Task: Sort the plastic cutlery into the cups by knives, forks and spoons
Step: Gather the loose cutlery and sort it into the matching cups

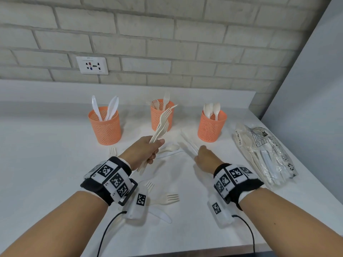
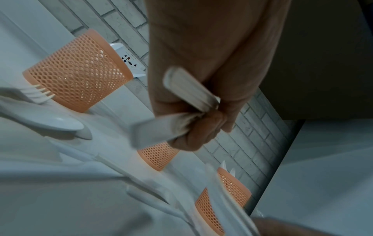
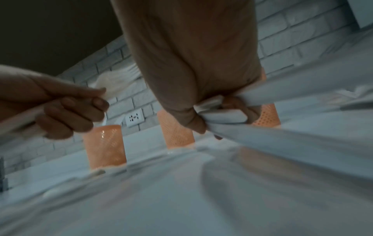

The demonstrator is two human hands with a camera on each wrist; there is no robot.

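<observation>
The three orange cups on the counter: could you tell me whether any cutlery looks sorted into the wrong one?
Nothing stands out: the left cup holds knives, the middle cup forks, the right cup spoons. All three stand upright.

The head view is bright and evenly lit, with soft diffuse light and only faint shadows under the orange mesh cups (image 1: pixel 105 125) on the white countertop (image 1: pixel 46 164). It is mostly sharp, though the wide lens bends the brick wall (image 1: pixel 167 34) and stretches the forearms at the lower edge. A weak sheen lies on the clear cutlery bag (image 1: pixel 267 154). Both wrist views are much dimmer, with a cool grey-blue cast and grain. In the left wrist view the nearby countertop cutlery smears into streaks. The right wrist view is the softest, its foreground wholly blurred.
</observation>
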